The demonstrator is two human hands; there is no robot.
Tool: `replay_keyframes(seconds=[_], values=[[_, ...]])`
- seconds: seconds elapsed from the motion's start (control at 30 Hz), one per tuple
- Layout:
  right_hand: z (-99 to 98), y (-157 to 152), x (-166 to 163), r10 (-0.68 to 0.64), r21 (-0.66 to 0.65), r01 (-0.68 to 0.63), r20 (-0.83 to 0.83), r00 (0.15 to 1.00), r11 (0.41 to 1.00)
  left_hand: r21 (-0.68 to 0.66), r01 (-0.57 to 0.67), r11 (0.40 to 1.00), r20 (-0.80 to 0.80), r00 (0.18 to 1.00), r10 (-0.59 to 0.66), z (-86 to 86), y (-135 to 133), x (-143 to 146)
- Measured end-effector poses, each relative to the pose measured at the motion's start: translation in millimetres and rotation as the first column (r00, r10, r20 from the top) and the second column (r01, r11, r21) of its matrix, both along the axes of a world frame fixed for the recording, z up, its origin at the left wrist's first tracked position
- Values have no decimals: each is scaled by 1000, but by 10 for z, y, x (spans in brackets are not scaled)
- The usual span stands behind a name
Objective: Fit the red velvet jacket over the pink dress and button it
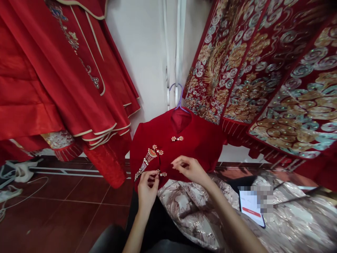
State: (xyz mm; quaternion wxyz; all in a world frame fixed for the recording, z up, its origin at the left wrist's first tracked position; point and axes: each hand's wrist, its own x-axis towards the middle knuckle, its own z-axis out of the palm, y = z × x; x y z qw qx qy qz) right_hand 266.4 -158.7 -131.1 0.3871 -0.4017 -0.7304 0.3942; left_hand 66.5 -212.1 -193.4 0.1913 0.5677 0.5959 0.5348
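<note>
A red velvet jacket (195, 147) hangs in front of me on a purple hanger (180, 100). Jewelled clasps with pearls run down it: one clasp (177, 138) below the collar, another clasp (159, 151) to the left, and a lower clasp (162, 174). A beaded tassel ornament (144, 162) hangs on its left side. My left hand (147, 189) pinches the jacket's fabric beside the lower clasp, thumb and fingers curled together. To the right, my right hand (191, 169) is raised in front of the jacket with its fingers pinched; whatever is between them is too small to see.
Silvery patterned fabric (200, 211) covers my lap and the right side, with a lit phone (251, 207) lying on it. Red garments (86, 88) hang at left, heavily sequined ones (244, 70) at right. A white cabinet (142, 45) stands behind; cables and a metal rack (65, 172) are low left.
</note>
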Motion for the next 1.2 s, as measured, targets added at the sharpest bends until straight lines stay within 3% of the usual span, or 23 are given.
replay_keyframes(seconds=[0.1, 0.27, 0.47, 0.83, 0.93, 1.0, 1.07, 1.13, 1.2], values=[[-152, 3, -57, 124, -84, -118, 72, 990, 989, -32, -14, 999, -210, 978, 7, 42, -55, 62], [-404, 7, -246, 86, -97, -77, 96, 992, 992, -15, -99, 995, -371, 925, 87, 30, -84, 79], [-475, 22, -332, 42, -113, -43, -17, 999, 993, 14, -44, 999, -360, 932, 46, -11, -38, 31], [-530, 34, -388, -2, -187, -13, -79, 997, 982, -3, -56, 998, -175, 983, 54, -58, -55, 52], [-467, 48, -307, 34, -219, -51, -80, 996, 974, -28, -21, 999, -82, 996, 18, -3, 8, 48], [-372, 65, -177, 144, -272, -162, -85, 986, 949, -42, 15, 999, 47, 999, -13, 86, 120, 29], [-254, 82, -12, 298, -343, -315, -103, 949, 885, -53, 71, 996, 247, 967, -56, 203, 281, 4], [-141, 92, 140, 399, -389, -418, -133, 907, 821, -56, 162, 985, 506, 855, -112, 319, 455, -12], [-59, 94, 241, 423, -392, -452, -162, 892, 801, -49, 255, 966, 727, 672, -140, 405, 597, -6]])
